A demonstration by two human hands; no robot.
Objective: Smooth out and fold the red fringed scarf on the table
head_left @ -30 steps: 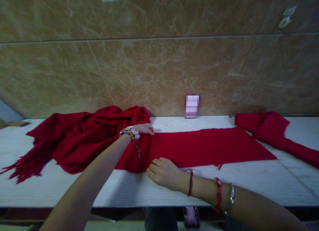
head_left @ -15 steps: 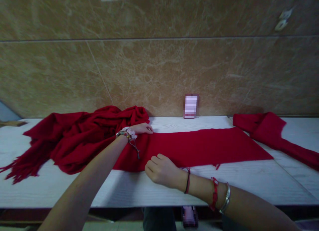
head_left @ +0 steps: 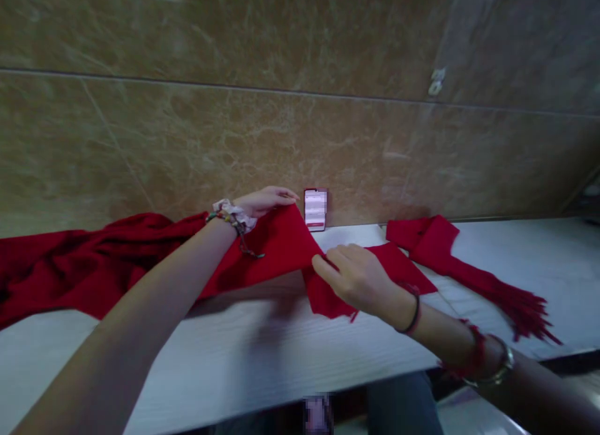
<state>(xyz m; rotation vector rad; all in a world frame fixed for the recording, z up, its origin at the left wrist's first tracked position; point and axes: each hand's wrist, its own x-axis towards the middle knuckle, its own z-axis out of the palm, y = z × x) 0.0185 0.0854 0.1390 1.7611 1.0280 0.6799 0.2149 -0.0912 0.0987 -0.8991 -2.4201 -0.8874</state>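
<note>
A long red scarf [head_left: 274,244] lies across the white table, with part of it lifted and folded over a flat stretch. My left hand [head_left: 266,201] pinches the far corner of the raised edge, close to the wall. At the near corner of that edge, the fingers of my right hand [head_left: 359,275] are closed on the cloth. Between the two hands the edge runs taut at a slant. To the left, the rest of the scarf is heaped in loose folds, partly hidden behind my left forearm.
A phone [head_left: 315,209] leans upright against the brown marbled wall [head_left: 225,141] at the back. On the right lies another length of red fringed cloth [head_left: 438,241], bent over itself. The table's front edge [head_left: 262,415] runs above my legs.
Both hands have taken hold of the scarf and raised an edge, carrying it rightward over the flat part. The view has turned to the right, bringing the fringe at right into sight.
</note>
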